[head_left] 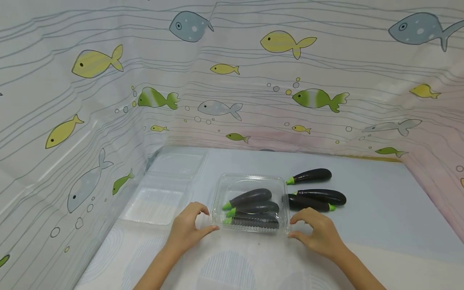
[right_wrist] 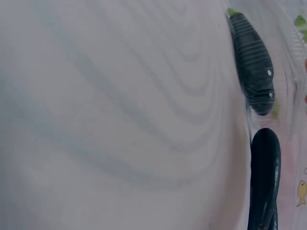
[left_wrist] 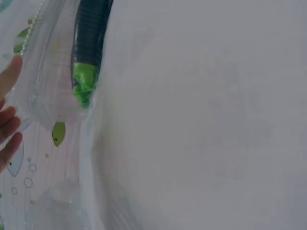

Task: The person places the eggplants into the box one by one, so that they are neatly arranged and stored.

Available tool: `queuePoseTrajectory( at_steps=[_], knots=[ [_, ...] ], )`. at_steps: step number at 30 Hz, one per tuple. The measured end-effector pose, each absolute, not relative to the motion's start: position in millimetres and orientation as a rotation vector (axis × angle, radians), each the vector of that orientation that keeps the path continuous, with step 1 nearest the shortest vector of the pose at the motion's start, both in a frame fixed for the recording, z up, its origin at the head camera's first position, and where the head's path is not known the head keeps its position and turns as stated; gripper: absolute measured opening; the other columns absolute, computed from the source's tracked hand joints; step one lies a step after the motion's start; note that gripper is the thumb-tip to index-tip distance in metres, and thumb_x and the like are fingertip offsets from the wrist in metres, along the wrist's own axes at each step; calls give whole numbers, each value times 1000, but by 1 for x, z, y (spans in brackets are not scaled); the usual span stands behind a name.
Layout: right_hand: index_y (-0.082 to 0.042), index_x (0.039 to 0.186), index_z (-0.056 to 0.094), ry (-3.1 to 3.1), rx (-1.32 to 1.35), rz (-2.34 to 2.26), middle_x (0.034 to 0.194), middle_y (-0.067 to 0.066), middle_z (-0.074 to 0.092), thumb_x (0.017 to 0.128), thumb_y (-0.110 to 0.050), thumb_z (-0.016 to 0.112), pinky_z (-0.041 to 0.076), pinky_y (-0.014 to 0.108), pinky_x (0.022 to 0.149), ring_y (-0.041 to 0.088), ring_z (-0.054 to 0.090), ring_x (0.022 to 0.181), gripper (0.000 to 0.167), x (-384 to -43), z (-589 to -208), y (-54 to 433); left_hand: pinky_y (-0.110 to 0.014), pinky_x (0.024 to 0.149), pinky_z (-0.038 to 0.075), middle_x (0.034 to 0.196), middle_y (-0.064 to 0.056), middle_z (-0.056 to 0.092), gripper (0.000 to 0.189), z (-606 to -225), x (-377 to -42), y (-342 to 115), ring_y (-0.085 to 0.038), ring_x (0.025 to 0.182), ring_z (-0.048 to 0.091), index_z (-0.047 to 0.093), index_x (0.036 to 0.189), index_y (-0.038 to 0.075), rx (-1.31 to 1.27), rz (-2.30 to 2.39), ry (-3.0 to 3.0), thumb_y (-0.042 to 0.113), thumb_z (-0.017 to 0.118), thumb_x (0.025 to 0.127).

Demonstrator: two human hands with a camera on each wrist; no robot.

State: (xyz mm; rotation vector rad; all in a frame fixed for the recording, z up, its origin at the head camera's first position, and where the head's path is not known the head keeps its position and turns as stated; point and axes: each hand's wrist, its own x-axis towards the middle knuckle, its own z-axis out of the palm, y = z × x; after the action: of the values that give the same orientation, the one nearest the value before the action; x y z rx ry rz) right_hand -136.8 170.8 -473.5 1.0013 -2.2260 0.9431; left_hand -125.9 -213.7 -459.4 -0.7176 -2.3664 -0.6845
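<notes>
A clear plastic clamshell box (head_left: 250, 176) sits in the middle of the table, its lid lying over several dark eggplants (head_left: 253, 197) with green stem ends. My left hand (head_left: 188, 223) grips the box's near left corner, thumb at the front edge and bent fingers at the side. At the near right corner, my right hand (head_left: 315, 231) holds the edge between thumb and fingers. The left wrist view catches one boxed eggplant (left_wrist: 88, 43) by its green tip and part of the left hand (left_wrist: 8, 127). Ridged plastic covers an eggplant (right_wrist: 254, 67) in the right wrist view.
Right of the box lie three loose eggplants, one (head_left: 313, 176) farther back than the others. A second clear box (head_left: 154, 205) stands open at the left, its empty lid half (head_left: 177, 163) behind it. Fish-patterned sheeting (head_left: 253, 88) walls the back and sides.
</notes>
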Motion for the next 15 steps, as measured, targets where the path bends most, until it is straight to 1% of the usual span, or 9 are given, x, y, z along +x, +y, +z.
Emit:
queuePoseTrajectory(
  at_steps=[3, 4, 9, 13, 15],
  knots=[
    [-17, 94, 68, -2262, 967, 951, 92, -11, 66, 80, -55, 69, 48, 19, 65, 11, 59, 78, 40, -137, -472, 172, -30, 68, 54, 95, 3, 60, 59, -455, -127, -213, -21, 85, 61, 58, 98, 10, -678, -745, -2395, 31, 93, 54],
    [-17, 95, 68, -2265, 965, 951, 92, -10, 66, 80, -55, 68, 49, 19, 65, 10, 59, 78, 41, -137, -472, 172, -32, 70, 55, 97, 2, 60, 60, -454, -127, -212, -21, 87, 61, 58, 99, 10, -673, -760, -2404, 31, 93, 54],
    [-14, 98, 69, -2261, 972, 945, 94, -8, 67, 79, -53, 71, 49, 18, 65, 8, 60, 82, 44, -138, -471, 171, -35, 77, 55, 106, 1, 59, 66, -451, -127, -209, -19, 96, 59, 57, 108, 10, -642, -805, -2487, 35, 91, 58],
    [-13, 104, 69, -2261, 962, 932, 96, -7, 66, 78, -52, 73, 48, 17, 66, 9, 59, 85, 47, -138, -469, 170, -37, 83, 54, 120, 0, 56, 79, -452, -127, -207, -19, 109, 56, 54, 122, 11, -589, -821, -2584, 40, 91, 58],
    [-14, 107, 69, -2273, 948, 915, 97, -9, 65, 77, -54, 72, 48, 17, 70, 8, 58, 88, 50, -138, -468, 169, -39, 89, 52, 128, -1, 54, 87, -452, -126, -206, -20, 117, 53, 51, 130, 11, -574, -825, -2633, 41, 90, 58]
  ],
)
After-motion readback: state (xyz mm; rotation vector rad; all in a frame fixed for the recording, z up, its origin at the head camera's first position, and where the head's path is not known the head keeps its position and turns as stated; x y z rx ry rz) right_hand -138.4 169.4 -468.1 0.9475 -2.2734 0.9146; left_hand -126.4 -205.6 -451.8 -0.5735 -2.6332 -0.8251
